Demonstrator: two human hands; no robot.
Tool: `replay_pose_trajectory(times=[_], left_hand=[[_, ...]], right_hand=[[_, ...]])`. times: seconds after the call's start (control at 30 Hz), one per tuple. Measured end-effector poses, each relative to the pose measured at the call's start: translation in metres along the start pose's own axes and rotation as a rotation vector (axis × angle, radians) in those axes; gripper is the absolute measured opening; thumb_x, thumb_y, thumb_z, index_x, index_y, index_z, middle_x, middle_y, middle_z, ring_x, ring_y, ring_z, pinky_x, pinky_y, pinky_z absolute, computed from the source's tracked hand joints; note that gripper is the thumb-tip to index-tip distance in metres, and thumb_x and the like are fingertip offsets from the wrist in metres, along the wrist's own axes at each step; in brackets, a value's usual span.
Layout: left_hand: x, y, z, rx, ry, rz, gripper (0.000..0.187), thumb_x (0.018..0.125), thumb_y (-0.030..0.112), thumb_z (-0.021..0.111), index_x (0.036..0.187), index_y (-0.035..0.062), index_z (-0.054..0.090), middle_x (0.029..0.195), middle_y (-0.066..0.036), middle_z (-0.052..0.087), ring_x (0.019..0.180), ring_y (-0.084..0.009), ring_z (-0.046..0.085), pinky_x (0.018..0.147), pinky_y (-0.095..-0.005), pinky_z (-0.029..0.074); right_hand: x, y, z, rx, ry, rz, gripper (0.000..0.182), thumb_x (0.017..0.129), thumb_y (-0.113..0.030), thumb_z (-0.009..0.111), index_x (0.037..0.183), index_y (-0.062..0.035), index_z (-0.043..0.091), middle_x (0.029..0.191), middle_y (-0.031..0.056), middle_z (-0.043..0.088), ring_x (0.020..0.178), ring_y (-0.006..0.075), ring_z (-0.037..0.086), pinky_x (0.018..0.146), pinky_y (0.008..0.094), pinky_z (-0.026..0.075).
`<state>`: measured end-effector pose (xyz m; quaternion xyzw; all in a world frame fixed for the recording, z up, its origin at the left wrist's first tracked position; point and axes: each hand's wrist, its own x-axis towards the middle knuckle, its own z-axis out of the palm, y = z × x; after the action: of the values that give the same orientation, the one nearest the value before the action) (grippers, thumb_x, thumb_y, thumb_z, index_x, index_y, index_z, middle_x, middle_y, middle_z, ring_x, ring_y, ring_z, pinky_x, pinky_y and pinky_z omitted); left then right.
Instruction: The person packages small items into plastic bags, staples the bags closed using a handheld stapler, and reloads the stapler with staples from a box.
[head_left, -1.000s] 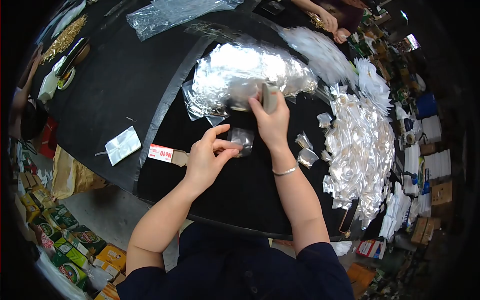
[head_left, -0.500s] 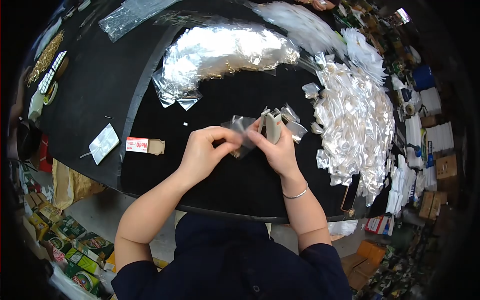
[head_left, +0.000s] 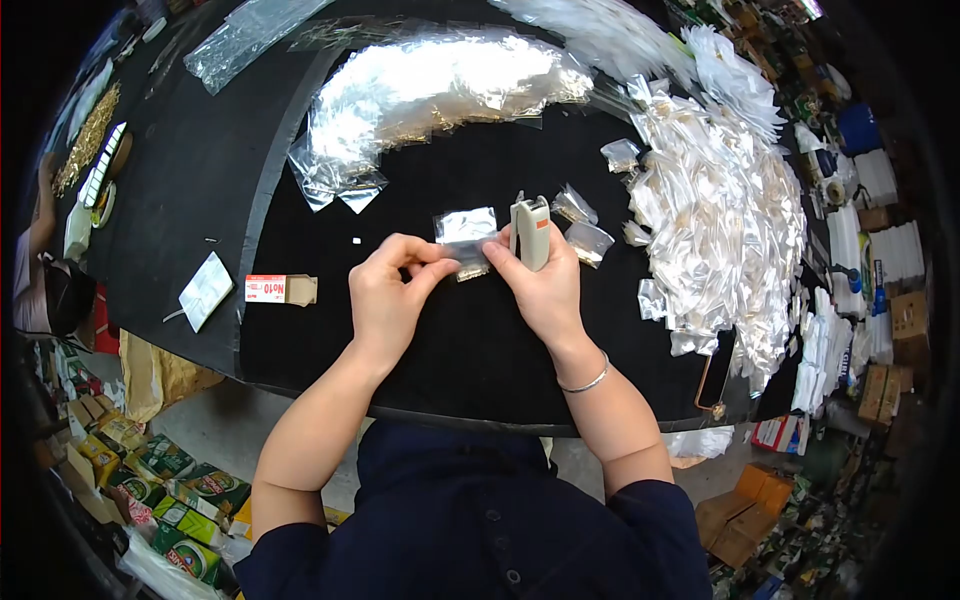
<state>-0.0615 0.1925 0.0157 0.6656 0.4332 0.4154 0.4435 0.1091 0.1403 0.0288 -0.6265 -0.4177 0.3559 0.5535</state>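
Left hand (head_left: 385, 295) pinching the left edge of a small clear bag (head_left: 467, 238) between thumb and forefinger, the other fingers curled. Right hand (head_left: 545, 290) pinching the bag's right edge with its fingertips while gripping a grey stapler (head_left: 530, 232) upright against the palm, nose up. Bag stretched between both hands, just above the fingertips, raised off the black bench (head_left: 470, 350). Thin bangle (head_left: 586, 381) on the right wrist.

Just right of the stapler, two small filled bags (head_left: 582, 225) lying flat. Further right, a broad heap of filled clear bags (head_left: 720, 215), glinting, spread toward the bench edge. Beyond the hands, a long pile of empty clear bags (head_left: 440, 85), a few loose ones trailing off its left end.

Left of the left hand, a small staple box (head_left: 280, 289), red-and-white label reading "No10", one brown flap open. Further left, a flat white packet (head_left: 205, 290). Far left, near the bench edge, a strip of gold-coloured pieces (head_left: 88, 140), too small to make out.
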Motion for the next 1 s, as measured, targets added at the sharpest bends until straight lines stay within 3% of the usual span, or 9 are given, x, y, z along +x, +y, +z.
replay_pose_trajectory(times=[0.2,0.33,0.47,0.6,0.7,0.73,0.83,0.93,1.0], left_hand=[[0.000,0.006,0.007,-0.022,-0.019,0.059,0.011,0.082,0.001,0.076,0.092,-0.0030,0.073,0.086,-0.006,0.073,0.067,-0.0056,0.060,0.060,-0.0198,0.047],[0.002,0.005,0.007,-0.238,0.058,-0.073,0.015,0.077,0.003,0.079,0.091,0.0003,0.074,0.081,-0.009,0.072,0.071,-0.0159,0.068,0.063,-0.0252,0.053],[0.004,0.011,0.002,0.077,-0.028,0.076,0.012,0.078,0.004,0.077,0.089,0.0013,0.075,0.078,-0.010,0.071,0.070,-0.0202,0.069,0.063,-0.0275,0.053],[0.002,0.004,0.002,0.147,-0.086,0.174,0.015,0.078,0.003,0.076,0.093,0.0010,0.074,0.084,-0.011,0.072,0.072,-0.0215,0.068,0.063,-0.0295,0.052],[-0.002,0.009,0.009,0.082,-0.136,0.186,0.007,0.079,0.010,0.074,0.081,0.0036,0.074,0.077,-0.011,0.069,0.070,-0.0275,0.068,0.063,-0.0361,0.054],[-0.003,0.010,0.010,0.091,-0.123,0.183,0.007,0.079,0.010,0.074,0.081,0.0036,0.074,0.077,-0.011,0.069,0.070,-0.0275,0.068,0.063,-0.0361,0.054],[-0.009,0.014,0.009,0.153,-0.220,0.186,0.009,0.079,0.012,0.075,0.079,0.0039,0.072,0.076,-0.011,0.069,0.070,-0.0278,0.067,0.063,-0.0382,0.054],[-0.011,0.021,0.006,-0.045,-0.222,0.195,0.013,0.079,0.006,0.076,0.089,0.0001,0.071,0.080,-0.011,0.068,0.071,-0.0251,0.066,0.064,-0.0331,0.052],[0.006,0.027,-0.019,0.057,-0.140,0.242,0.017,0.079,0.007,0.076,0.093,0.0003,0.070,0.082,-0.012,0.067,0.073,-0.0248,0.066,0.066,-0.0334,0.052]], right_hand=[[-0.006,-0.008,0.008,-0.037,-0.003,-0.035,0.020,0.085,-0.011,0.075,0.096,-0.0018,0.060,0.086,0.0033,0.066,0.079,0.0089,0.062,0.073,0.0251,0.051],[-0.003,-0.005,0.006,0.097,0.019,0.008,0.022,0.086,-0.010,0.075,0.099,-0.0003,0.060,0.085,0.0040,0.067,0.079,0.0091,0.062,0.073,0.0252,0.051],[-0.003,-0.007,0.003,0.162,0.004,0.105,0.023,0.086,-0.009,0.075,0.100,0.0005,0.059,0.086,0.0043,0.066,0.078,0.0080,0.061,0.073,0.0253,0.051],[-0.003,-0.011,0.009,-0.039,0.079,-0.125,0.024,0.085,-0.007,0.075,0.100,-0.0002,0.058,0.082,0.0044,0.064,0.076,0.0118,0.061,0.070,0.0277,0.051],[0.003,-0.017,0.011,-0.310,0.105,-0.738,0.019,0.088,-0.006,0.072,0.098,0.0016,0.058,0.083,0.0055,0.062,0.072,0.0115,0.058,0.068,0.0243,0.048],[0.002,-0.016,0.011,-0.298,0.094,-0.743,0.019,0.088,-0.006,0.072,0.098,0.0016,0.058,0.083,0.0055,0.062,0.072,0.0115,0.058,0.068,0.0243,0.048],[-0.007,-0.009,0.007,-0.511,-0.028,-0.455,0.024,0.080,-0.007,0.077,0.096,-0.0024,0.059,0.078,0.0100,0.058,0.077,0.0269,0.059,0.066,0.0337,0.047],[0.001,-0.005,-0.004,-0.569,0.137,-0.539,0.024,0.080,-0.008,0.078,0.096,-0.0032,0.060,0.079,0.0104,0.059,0.077,0.0278,0.058,0.066,0.0340,0.046],[0.007,-0.008,-0.006,-0.602,0.226,-0.577,0.024,0.080,-0.009,0.078,0.096,-0.0036,0.061,0.080,0.0107,0.060,0.077,0.0282,0.058,0.065,0.0341,0.046]])
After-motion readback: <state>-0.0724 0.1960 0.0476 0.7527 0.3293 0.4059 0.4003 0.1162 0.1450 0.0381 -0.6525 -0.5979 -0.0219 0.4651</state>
